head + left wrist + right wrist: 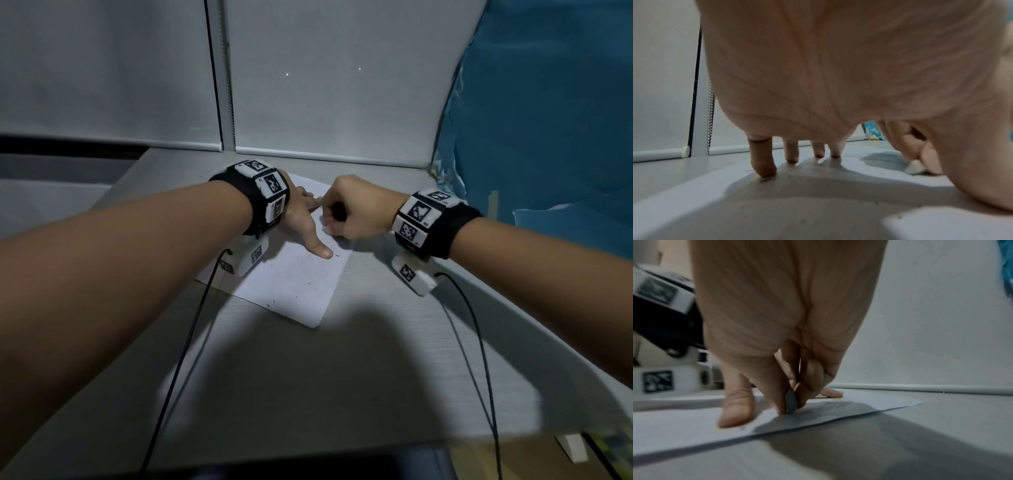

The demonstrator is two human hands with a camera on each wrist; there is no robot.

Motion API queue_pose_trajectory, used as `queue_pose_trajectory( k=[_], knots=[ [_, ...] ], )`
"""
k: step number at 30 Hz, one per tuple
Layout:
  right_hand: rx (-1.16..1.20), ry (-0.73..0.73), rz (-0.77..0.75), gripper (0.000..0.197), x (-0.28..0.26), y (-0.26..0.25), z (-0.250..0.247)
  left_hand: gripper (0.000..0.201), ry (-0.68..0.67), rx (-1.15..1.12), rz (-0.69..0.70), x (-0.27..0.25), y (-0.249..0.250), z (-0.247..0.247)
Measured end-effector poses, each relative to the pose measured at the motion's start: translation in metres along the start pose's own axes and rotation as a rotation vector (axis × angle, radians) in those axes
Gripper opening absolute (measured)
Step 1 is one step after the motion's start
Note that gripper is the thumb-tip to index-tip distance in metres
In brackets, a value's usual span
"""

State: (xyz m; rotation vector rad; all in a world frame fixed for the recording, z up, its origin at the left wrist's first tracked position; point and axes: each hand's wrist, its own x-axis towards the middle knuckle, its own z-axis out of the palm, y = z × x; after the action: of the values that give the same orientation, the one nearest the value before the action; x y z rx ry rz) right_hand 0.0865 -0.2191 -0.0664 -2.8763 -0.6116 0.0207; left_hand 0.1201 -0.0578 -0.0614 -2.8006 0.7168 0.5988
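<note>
Fingertips of my right grip (358, 209) pinch a small white eraser block (791, 401), its long axis upright and its lower end on the white paper sheet (294, 287). My left grip (301, 222), fingers spread straight, presses that sheet onto the grey bench (308, 377).

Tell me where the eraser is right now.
In the head view the eraser is pinched in the right hand, its tip on the sheet of paper, just right of the left hand pressing that sheet.
</note>
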Motion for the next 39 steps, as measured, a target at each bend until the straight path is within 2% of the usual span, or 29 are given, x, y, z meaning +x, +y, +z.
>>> queue_pose_trajectory(
  k=[3,8,11,17,24,31,37,39],
  knots=[
    [0.045,-0.062,-0.046,0.009,-0.008,-0.004,0.0,0.121,-0.004,-0.029,0.019,-0.004,0.003,0.0],
    [-0.021,-0.009,0.044,0.014,0.007,0.008,-0.006,0.133,-0.001,-0.025,-0.016,0.001,0.001,0.0],
    [-0.047,0.024,0.081,0.014,0.011,0.011,-0.005,0.132,-0.006,-0.029,-0.013,0.001,0.001,0.0],
    [0.027,-0.104,-0.031,0.01,-0.012,0.0,-0.004,0.129,-0.014,-0.028,-0.013,-0.004,0.004,-0.001],
    [-0.049,-0.016,0.048,0.024,0.005,0.012,-0.008,0.131,-0.014,-0.035,-0.022,-0.003,0.003,-0.001],
    [0.037,-0.129,-0.054,0.013,-0.014,0.0,-0.006,0.125,-0.02,-0.032,-0.004,-0.007,0.007,-0.002],
    [-0.031,0.025,0.036,0.012,0.009,0.008,-0.004,0.132,-0.023,-0.048,-0.03,-0.004,0.003,-0.003],
    [-0.041,0.033,0.034,0.011,0.011,0.008,-0.002,0.131,-0.027,-0.034,-0.025,-0.006,0.005,-0.004]
  ],
)
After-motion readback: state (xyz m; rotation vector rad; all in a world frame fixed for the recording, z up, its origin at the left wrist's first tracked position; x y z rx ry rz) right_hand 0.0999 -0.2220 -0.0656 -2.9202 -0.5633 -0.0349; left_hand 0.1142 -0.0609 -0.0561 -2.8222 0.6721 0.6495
